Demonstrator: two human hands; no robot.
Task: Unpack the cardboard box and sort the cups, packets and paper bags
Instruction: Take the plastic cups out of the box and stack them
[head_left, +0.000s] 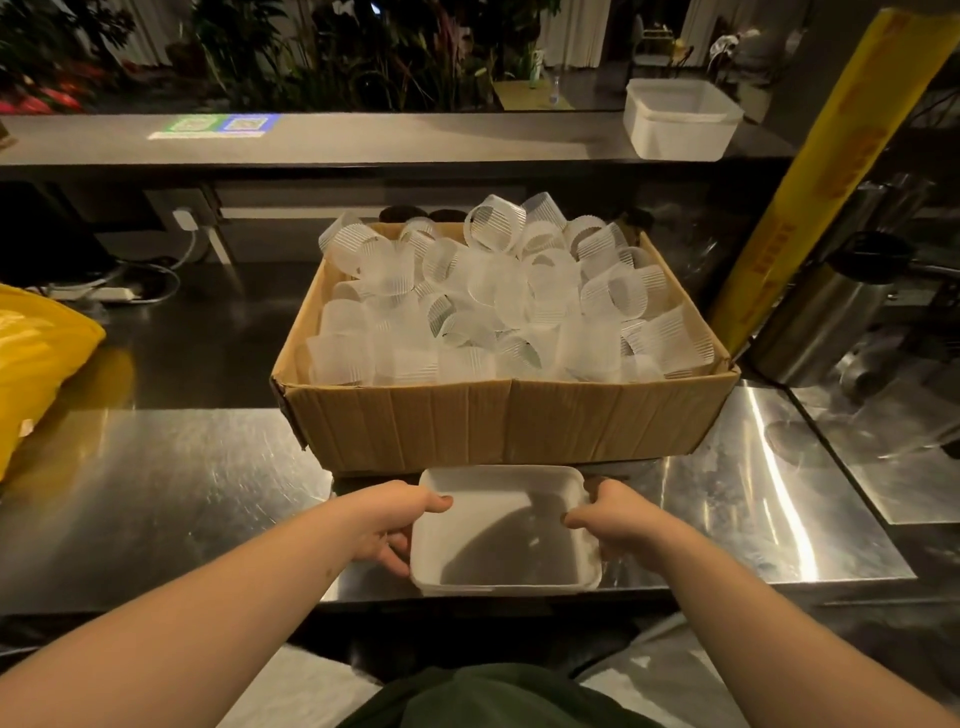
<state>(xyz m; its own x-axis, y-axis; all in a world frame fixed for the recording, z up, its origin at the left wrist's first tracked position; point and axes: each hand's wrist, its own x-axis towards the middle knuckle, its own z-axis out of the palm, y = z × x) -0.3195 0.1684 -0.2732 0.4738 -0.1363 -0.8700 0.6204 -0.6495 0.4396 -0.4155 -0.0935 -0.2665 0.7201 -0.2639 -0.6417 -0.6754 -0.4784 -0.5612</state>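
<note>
White tub (504, 540) between left hand (387, 519) and right hand (621, 519), thumbs over its rim, beside a cardboard box (509, 421) of cups (493, 301)

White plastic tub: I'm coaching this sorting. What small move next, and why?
Probably set the empty white rectangular plastic tub down and let go: left hand and right hand both grip it, and the brown cardboard box behind brims with frosted ribbed cups.

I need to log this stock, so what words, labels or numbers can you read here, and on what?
Nothing can be read clearly.
Yellow post: orange print running down it, too blurred to read.
Card on the back ledge: green and blue panels, too small to read.
Cardboard box: no print on the side that shows.
White tub, gripped by the left hand and the right hand: no print.
</note>
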